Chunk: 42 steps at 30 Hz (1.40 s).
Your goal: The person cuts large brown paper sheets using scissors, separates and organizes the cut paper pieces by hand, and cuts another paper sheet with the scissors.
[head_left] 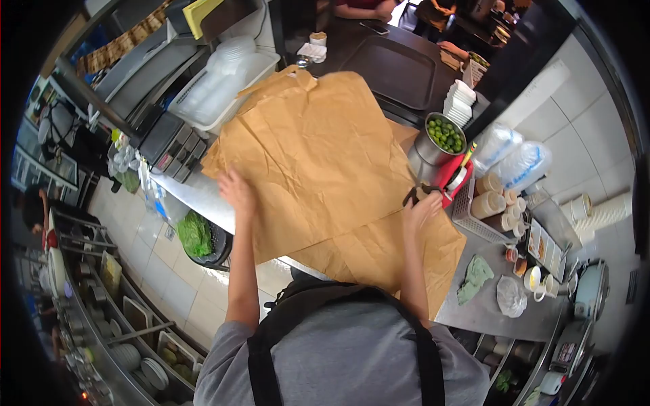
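Note:
Large creased sheets of brown paper (318, 149) are spread over the counter in front of me. My left hand (237, 193) rests on the left side of the paper with its fingers stretched out. At the right side of the paper, my right hand (424, 208) is closed around a pair of scissors (418, 194) with black handles. The blades are hard to make out against the paper. Another brown sheet (379, 250) lies partly beneath the top one, reaching toward my body.
A metal pot of green limes (443, 135) stands beyond my right hand, near a grey basket (467, 220) and lidded tubs (487, 204). A black tray (393, 71) lies ahead. Leafy greens (195, 235) sit low at left. Other people are in the background.

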Motion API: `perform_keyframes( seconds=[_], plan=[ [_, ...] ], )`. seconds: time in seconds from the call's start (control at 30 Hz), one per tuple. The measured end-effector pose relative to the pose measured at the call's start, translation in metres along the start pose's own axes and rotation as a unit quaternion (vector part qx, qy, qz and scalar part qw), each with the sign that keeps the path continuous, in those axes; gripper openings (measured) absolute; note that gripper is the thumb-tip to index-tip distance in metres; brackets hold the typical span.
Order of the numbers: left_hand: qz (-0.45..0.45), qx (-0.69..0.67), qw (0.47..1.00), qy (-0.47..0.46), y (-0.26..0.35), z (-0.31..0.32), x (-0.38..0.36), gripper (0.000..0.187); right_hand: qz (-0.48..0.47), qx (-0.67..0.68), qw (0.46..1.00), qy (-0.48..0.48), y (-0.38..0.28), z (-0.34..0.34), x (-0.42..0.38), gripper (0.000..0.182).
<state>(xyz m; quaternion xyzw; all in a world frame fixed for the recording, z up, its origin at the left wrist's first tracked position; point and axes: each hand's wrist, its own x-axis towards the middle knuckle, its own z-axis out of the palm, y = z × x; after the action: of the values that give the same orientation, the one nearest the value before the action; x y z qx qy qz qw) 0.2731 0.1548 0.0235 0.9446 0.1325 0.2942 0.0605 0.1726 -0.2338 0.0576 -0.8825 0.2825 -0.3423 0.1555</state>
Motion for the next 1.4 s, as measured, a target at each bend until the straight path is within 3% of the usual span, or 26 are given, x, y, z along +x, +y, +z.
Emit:
perform_keyframes(
  seconds=[0.03,0.07,0.13,0.2,0.3,0.43,0.47,0.57,0.63,0.67,0.77,0.83,1.0,1.1,1.2,1.27,1.37,1.4],
  plan=[
    [0.047,-0.051,0.996,-0.049,0.027,-0.032,-0.004,0.054,-0.067,0.005,0.998,-0.006,-0.015,0.000,-0.001,0.052],
    [0.107,-0.108,0.987,-0.056,0.042,-0.021,-0.017,0.055,-0.133,0.011,0.991,-0.012,-0.029,0.003,-0.005,0.051],
    [0.191,-0.128,0.966,-0.122,0.083,-0.018,-0.046,0.059,-0.141,0.147,0.944,-0.259,-0.057,0.033,-0.015,0.050],
    [0.214,-0.106,0.961,-0.140,0.110,-0.012,-0.062,0.061,-0.220,0.245,0.896,-0.298,-0.073,0.086,-0.036,0.053],
    [0.198,-0.079,0.963,-0.162,0.095,0.024,-0.067,0.060,-0.306,0.104,0.907,-0.270,-0.079,0.105,-0.039,0.056],
    [0.045,0.005,0.977,-0.207,0.037,0.001,-0.049,0.069,-0.180,0.093,0.950,-0.236,-0.050,0.112,-0.018,0.057],
    [-0.001,0.011,0.977,-0.213,0.018,-0.001,-0.043,0.071,-0.190,0.078,0.956,-0.207,-0.043,0.116,-0.016,0.058],
    [-0.025,0.006,0.981,-0.195,-0.026,0.019,-0.035,0.073,-0.183,0.060,0.963,-0.190,-0.041,0.115,-0.014,0.058],
    [-0.028,0.066,0.981,-0.178,-0.023,0.015,-0.017,0.067,-0.173,0.073,0.962,-0.200,-0.045,0.112,-0.012,0.057],
    [-0.034,0.093,0.975,-0.199,-0.010,0.010,-0.001,0.055,-0.172,0.076,0.961,-0.203,-0.044,0.112,-0.012,0.057],
    [0.108,0.011,0.988,-0.113,0.040,0.025,0.057,0.048,-0.171,0.078,0.959,-0.210,-0.043,0.112,-0.012,0.058],
    [0.234,-0.067,0.969,-0.049,0.093,0.041,0.104,0.047,-0.171,0.080,0.959,-0.212,-0.043,0.112,-0.011,0.059],
    [0.463,-0.053,0.882,-0.072,0.191,0.104,0.193,0.059,-0.162,0.106,0.959,-0.206,-0.045,0.106,-0.009,0.057],
    [0.546,0.046,0.818,-0.176,0.210,0.112,0.228,0.063,-0.156,0.110,0.959,-0.209,-0.046,0.107,-0.008,0.056],
    [0.497,0.085,0.813,-0.291,0.203,0.145,0.262,0.062,-0.152,0.112,0.960,-0.209,-0.046,0.106,-0.006,0.056],
    [0.502,0.169,0.806,-0.265,0.195,0.127,0.276,0.047,-0.146,0.116,0.962,-0.201,-0.043,0.109,-0.005,0.056],
    [0.390,-0.044,0.837,-0.382,0.177,0.141,0.294,0.028,-0.099,0.156,0.960,-0.212,-0.041,0.107,-0.003,0.054],
    [0.407,-0.086,0.811,-0.411,0.173,0.137,0.298,0.029,-0.078,0.177,0.957,-0.214,-0.045,0.110,-0.001,0.052]
  ],
)
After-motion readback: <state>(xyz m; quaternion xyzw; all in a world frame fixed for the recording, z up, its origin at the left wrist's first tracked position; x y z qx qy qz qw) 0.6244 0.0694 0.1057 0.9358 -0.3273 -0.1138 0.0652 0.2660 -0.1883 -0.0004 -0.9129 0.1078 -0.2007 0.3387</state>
